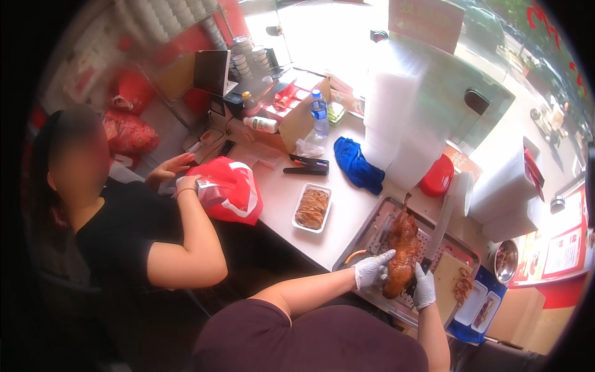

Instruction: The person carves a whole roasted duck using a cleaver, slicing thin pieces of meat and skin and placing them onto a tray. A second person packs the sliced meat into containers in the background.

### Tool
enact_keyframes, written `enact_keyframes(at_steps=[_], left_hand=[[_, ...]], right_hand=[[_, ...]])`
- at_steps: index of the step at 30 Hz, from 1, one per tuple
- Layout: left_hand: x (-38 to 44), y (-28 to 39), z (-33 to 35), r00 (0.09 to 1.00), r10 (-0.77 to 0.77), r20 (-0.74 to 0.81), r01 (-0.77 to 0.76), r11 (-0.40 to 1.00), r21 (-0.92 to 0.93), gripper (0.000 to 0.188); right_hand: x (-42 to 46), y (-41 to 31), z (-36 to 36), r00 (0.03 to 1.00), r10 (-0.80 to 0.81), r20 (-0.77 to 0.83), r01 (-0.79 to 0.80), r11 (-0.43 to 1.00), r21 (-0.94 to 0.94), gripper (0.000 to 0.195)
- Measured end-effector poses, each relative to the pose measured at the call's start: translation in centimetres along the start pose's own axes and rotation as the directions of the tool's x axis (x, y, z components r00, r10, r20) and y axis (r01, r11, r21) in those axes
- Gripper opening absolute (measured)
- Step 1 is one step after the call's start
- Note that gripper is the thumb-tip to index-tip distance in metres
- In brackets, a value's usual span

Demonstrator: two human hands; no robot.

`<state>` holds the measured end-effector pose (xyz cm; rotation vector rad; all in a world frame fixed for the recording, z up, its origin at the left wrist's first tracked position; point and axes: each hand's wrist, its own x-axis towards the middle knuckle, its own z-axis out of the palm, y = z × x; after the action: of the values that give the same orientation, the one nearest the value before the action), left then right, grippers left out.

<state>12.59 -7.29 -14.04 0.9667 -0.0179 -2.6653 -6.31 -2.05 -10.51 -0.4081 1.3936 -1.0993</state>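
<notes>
A whole glossy brown roast duck [402, 255] lies over a metal tray [346, 258] with a perforated insert. At its left side, my left hand [372, 270] in a thin clear glove holds the bird, thumb on the skin and fingers partly hidden. My gloved right hand [424, 289] is closed around the dark handle of a broad-bladed knife [438, 232], blade pointing away from me along the duck's right side. Scissors with an orange handle [355, 257] rest in the tray. Right of the knife is a pale cutting board [444, 283] with chopped meat scraps [463, 286] on it.
Sliced meat fills a white container [312, 208] on the counter, near a black stapler [307, 165] and blue cloth [358, 163]. Tall stacked plastic containers [395, 107] stand behind. On the left, a co-worker [135, 232] handles a red bag [234, 188]. White trays [472, 302] sit at right.
</notes>
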Motion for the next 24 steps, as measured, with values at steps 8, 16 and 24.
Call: enact_keyframes(at_steps=[8,16,24], left_hand=[[2.1,-2.4,1.7,0.985,-0.087,0.149,0.103,0.989,-0.103,0.069],[-1.4,1.6,3.3,0.981,0.091,0.173,-0.054,0.976,-0.211,0.054],[-1.3,2.4,7.1,0.984,0.178,0.025,-0.143,0.691,0.708,0.061]], right_hand=[[-1.0,0.4,-1.6,0.997,0.011,-0.081,-0.029,0.973,-0.23,0.029],[-3.1,-6.4,1.0,0.985,-0.173,0.028,0.147,0.724,-0.674,0.041],[-1.7,-6.2,-0.3,1.0,0.002,0.019,0.001,0.986,-0.166,0.031]])
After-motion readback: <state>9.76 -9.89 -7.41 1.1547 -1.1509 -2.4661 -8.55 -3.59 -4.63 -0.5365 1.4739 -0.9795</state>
